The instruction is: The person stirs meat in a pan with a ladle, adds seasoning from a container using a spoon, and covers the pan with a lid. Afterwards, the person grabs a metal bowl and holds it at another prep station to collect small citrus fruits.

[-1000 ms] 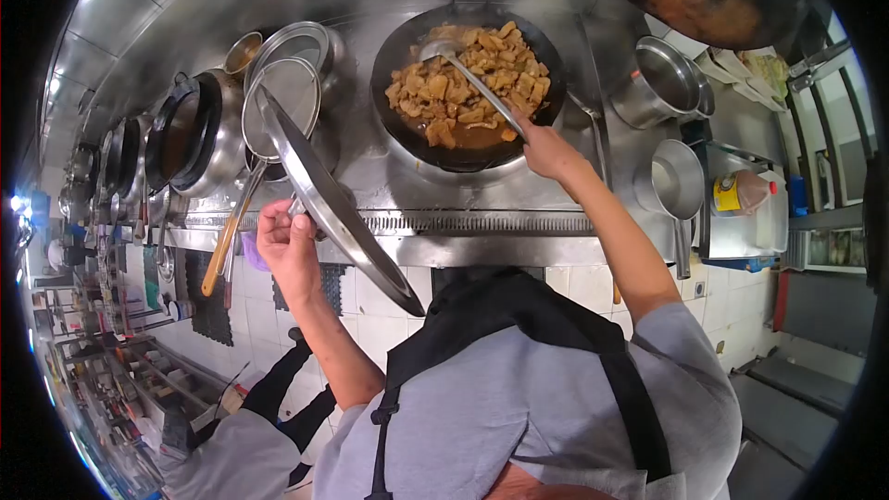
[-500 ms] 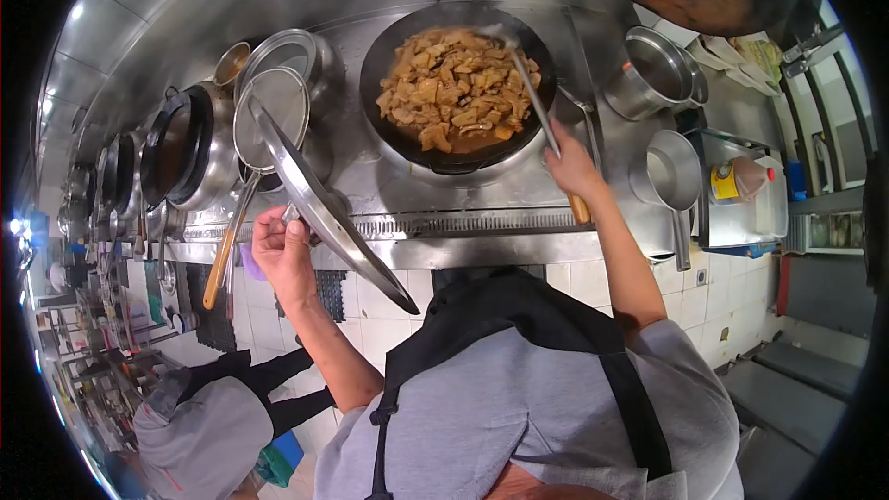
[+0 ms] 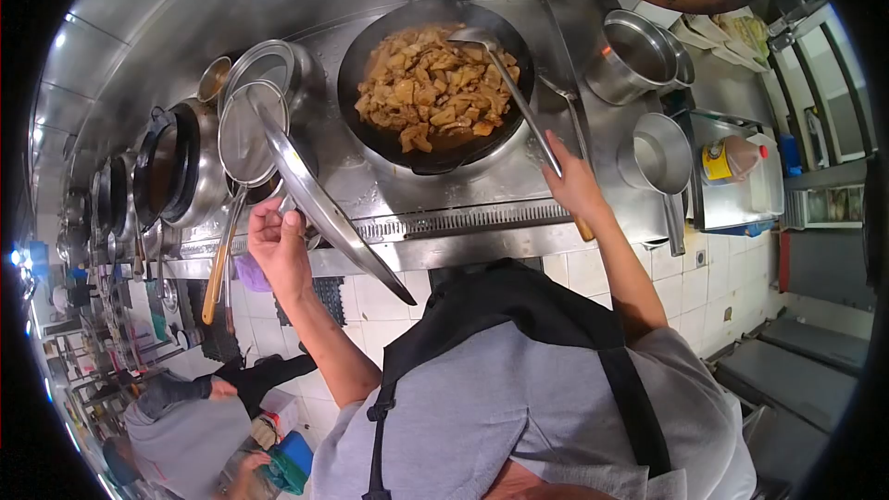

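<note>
A black wok [image 3: 356, 116] holds a heap of brown, sauced meat pieces [image 3: 431, 83] with some steam above it. My right hand [image 3: 576, 187] is closed around the long metal shaft of a wok ladle [image 3: 523, 97] with a wooden handle end. The ladle's head rests on the far right of the meat. In front of the stove, my left hand [image 3: 281, 245] grips a large steel lid [image 3: 319, 199] by its knob. The lid is tilted nearly on edge, left of the wok and apart from it.
A wire strainer [image 3: 248, 134] with a wooden handle and several pots stand left. Another long-handled utensil [image 3: 574, 116] lies right of the wok, near a steel pot [image 3: 630, 65], a saucepan [image 3: 659, 153] and a bottle [image 3: 732, 159]. Another person [image 3: 185, 431] is at lower left.
The ladle's head has moved left across the far side of the meat. The view has shifted slightly. My left hand still holds the lid; the other person's hands now show.
</note>
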`<state>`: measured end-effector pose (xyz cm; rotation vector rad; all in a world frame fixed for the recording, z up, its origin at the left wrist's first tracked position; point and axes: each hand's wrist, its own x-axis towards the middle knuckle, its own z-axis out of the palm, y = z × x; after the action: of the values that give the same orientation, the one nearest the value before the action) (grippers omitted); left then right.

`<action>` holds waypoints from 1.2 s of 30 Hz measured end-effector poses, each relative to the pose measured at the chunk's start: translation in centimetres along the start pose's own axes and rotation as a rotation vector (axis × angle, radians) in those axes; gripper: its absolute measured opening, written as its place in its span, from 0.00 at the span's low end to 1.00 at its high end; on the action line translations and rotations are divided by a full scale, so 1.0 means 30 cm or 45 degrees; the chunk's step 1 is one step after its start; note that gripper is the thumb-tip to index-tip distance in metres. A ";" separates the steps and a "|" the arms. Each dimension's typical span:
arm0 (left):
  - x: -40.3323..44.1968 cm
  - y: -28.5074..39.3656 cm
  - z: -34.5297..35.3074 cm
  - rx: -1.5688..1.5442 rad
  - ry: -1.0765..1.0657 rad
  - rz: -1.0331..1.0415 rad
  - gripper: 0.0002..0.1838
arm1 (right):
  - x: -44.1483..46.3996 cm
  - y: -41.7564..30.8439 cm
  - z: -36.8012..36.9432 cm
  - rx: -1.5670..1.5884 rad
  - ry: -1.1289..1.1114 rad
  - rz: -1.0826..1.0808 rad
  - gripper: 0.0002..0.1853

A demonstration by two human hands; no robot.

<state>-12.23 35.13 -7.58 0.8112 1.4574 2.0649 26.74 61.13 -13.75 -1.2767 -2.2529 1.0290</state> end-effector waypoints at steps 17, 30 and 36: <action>0.061 0.018 0.125 0.272 0.070 -0.065 0.13 | -0.437 0.204 0.035 0.095 0.197 0.358 0.24; 0.675 -0.481 0.727 1.241 -0.728 0.203 0.18 | -0.768 0.552 0.262 -0.127 0.168 0.447 0.29; 0.815 -0.721 0.834 1.445 -0.842 0.099 0.19 | -0.773 0.629 0.343 -0.229 0.174 0.418 0.32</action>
<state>-10.87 75.14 -17.00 1.7415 2.0870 0.6641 43.91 43.39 -33.52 -1.7817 -2.1148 0.8247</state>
